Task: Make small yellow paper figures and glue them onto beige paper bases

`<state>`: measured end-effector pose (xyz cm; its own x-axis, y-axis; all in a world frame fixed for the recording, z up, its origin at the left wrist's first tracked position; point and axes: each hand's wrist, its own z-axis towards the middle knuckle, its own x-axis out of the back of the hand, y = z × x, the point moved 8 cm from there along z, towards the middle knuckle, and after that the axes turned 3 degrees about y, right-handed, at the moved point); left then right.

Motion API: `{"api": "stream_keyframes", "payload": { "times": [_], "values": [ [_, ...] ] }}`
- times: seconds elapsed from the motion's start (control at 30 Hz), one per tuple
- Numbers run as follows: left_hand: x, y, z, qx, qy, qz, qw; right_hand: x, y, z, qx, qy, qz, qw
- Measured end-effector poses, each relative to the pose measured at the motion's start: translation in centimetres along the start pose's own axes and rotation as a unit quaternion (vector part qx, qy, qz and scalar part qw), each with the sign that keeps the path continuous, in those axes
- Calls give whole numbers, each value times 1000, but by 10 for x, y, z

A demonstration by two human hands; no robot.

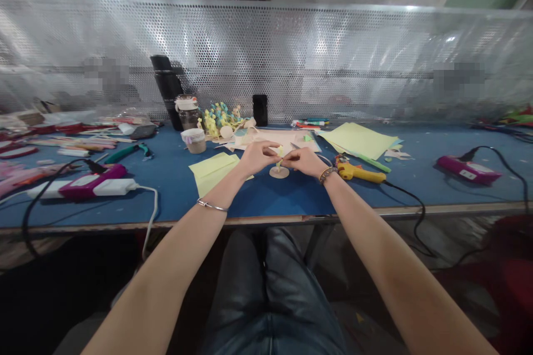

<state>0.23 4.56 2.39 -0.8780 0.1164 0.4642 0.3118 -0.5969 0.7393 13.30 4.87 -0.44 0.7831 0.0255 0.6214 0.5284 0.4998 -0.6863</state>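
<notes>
A small pale yellow figure (280,154) stands upright on a round beige disc (278,172) near the table's front edge. My left hand (259,157) reaches it from the left, thumb and fingers pinched at its upper part. From the right, my right hand (307,161) pinches it lower down, just above the disc. The fingers cover much of the figure, so its details are hidden. Beside my left forearm lie pale yellow sheets (212,169). A yellow glue gun (361,172) rests to the right of my right wrist, with its black cord running off the table edge.
Several small yellow and blue figures (220,119) stand behind, near a lidded jar (188,112) and a paper-lined cup (194,140). A black phone (260,110) leans at the perforated metal screen (291,55). Green-handled pliers (121,153) and power strips (89,184) lie left; yellow paper (360,140) lies right.
</notes>
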Motion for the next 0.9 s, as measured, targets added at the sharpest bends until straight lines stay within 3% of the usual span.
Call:
{"api": "stream_keyframes", "payload": {
  "times": [0.9],
  "values": [
    [2, 2, 0, 13, 10, 14, 1000, 3, -13, -3, 25, 14, -14, 999]
  ]
}}
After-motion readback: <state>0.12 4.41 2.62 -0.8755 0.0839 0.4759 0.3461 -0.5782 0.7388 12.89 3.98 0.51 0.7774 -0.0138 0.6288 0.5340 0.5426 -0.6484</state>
